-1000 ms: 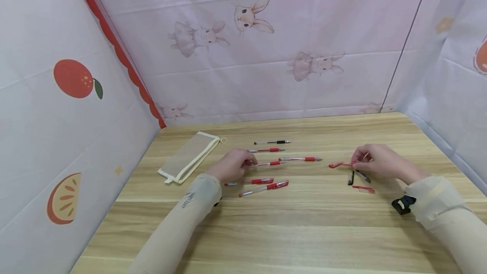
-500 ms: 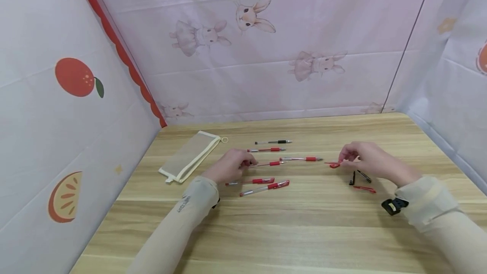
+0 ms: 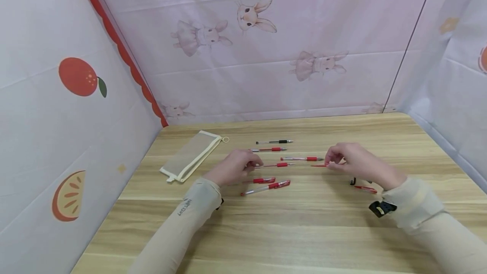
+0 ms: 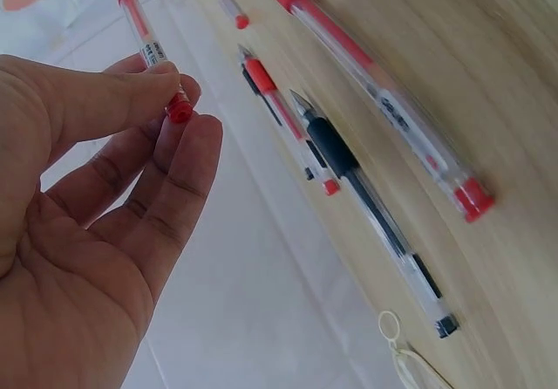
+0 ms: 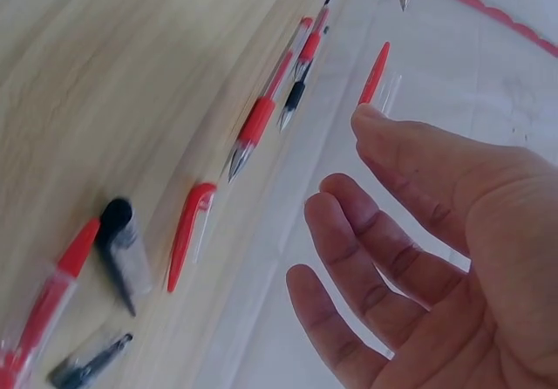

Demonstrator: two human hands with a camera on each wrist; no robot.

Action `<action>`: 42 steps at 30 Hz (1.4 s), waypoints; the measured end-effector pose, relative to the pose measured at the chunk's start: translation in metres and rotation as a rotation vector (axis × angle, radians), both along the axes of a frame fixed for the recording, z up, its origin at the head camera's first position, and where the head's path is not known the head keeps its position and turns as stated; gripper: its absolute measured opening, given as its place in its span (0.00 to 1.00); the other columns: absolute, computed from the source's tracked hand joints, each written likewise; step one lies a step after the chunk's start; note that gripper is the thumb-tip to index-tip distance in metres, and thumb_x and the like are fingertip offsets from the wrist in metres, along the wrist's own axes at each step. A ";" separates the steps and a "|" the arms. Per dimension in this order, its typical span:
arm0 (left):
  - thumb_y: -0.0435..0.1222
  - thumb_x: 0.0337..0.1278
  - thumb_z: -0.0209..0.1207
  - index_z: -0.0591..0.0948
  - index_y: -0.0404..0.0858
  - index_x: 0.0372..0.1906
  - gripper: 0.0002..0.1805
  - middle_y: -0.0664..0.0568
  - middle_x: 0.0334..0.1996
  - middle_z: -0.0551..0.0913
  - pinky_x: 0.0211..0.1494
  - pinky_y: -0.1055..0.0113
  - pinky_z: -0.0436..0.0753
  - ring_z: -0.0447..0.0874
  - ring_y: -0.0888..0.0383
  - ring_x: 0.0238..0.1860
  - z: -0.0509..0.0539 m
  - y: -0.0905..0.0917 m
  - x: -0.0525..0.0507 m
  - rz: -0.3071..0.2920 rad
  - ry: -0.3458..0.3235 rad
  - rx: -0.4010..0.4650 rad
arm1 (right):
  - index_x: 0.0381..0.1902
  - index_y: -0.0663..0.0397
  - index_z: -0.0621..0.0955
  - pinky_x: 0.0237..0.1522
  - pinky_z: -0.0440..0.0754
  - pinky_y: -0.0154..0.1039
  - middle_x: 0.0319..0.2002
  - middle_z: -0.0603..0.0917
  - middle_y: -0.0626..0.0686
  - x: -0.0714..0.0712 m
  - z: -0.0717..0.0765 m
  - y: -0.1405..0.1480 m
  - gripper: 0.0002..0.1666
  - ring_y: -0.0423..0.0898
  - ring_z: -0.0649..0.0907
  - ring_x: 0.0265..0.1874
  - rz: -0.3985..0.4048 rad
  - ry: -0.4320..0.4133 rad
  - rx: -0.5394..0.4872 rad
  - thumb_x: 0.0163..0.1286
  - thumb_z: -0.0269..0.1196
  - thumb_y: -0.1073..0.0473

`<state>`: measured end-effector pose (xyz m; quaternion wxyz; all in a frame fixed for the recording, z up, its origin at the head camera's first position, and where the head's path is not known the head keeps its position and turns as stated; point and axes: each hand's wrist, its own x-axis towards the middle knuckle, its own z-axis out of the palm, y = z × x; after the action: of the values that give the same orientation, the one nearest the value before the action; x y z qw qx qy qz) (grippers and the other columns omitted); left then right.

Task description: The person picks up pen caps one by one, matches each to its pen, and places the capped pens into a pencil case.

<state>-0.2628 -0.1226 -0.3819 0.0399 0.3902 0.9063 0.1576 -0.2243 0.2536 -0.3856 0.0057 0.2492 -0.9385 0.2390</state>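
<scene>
My left hand (image 3: 239, 165) pinches a red gel pen (image 4: 144, 40) near its end with thumb and fingers. The pen is uncapped, and its tip points toward my right hand (image 3: 348, 162). A slim red pen cap (image 5: 375, 73) is pinched in the right hand's fingertips. The cap stands apart from the pen tip across a small gap. Beside the hands lie an uncapped black gel pen (image 3: 274, 142) and uncapped red pens (image 3: 302, 159). Two capped red pens (image 3: 279, 184) lie nearer me. The right hand partly covers loose black caps (image 3: 352, 181) in the head view.
A pale mesh zip pouch (image 3: 192, 154) rests at the left of the wooden table (image 3: 289, 231). One loose red cap (image 3: 366, 189) lies at the right, near the black ones. Printed cloth walls (image 3: 266, 75) stand behind and at both sides.
My right hand has moved left with the red cap, toward the pen tip. The left hand, with its pen, has shifted only slightly right.
</scene>
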 end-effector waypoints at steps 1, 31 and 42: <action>0.21 0.70 0.61 0.90 0.37 0.53 0.16 0.49 0.46 0.91 0.51 0.64 0.89 0.87 0.57 0.45 0.001 0.001 0.001 -0.002 0.000 0.004 | 0.39 0.46 0.87 0.46 0.89 0.52 0.37 0.88 0.43 0.000 0.000 -0.002 0.04 0.41 0.84 0.39 0.002 -0.004 -0.005 0.70 0.74 0.61; 0.23 0.70 0.62 0.90 0.41 0.54 0.17 0.53 0.49 0.92 0.53 0.66 0.87 0.87 0.58 0.48 0.004 0.013 0.009 -0.019 0.027 -0.013 | 0.38 0.47 0.88 0.48 0.89 0.53 0.37 0.89 0.45 -0.001 -0.001 -0.037 0.05 0.42 0.85 0.39 0.049 0.030 -0.007 0.70 0.74 0.63; 0.22 0.70 0.60 0.91 0.41 0.54 0.17 0.53 0.49 0.92 0.52 0.67 0.87 0.86 0.59 0.47 0.003 0.014 0.008 -0.028 0.010 -0.002 | 0.40 0.47 0.88 0.47 0.90 0.50 0.37 0.89 0.43 0.000 -0.004 -0.047 0.05 0.39 0.84 0.37 0.032 0.007 -0.041 0.70 0.75 0.61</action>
<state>-0.2549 -0.1087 -0.3789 0.0381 0.4036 0.9010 0.1541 -0.2245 0.2065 -0.3893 0.0102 0.2650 -0.9292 0.2575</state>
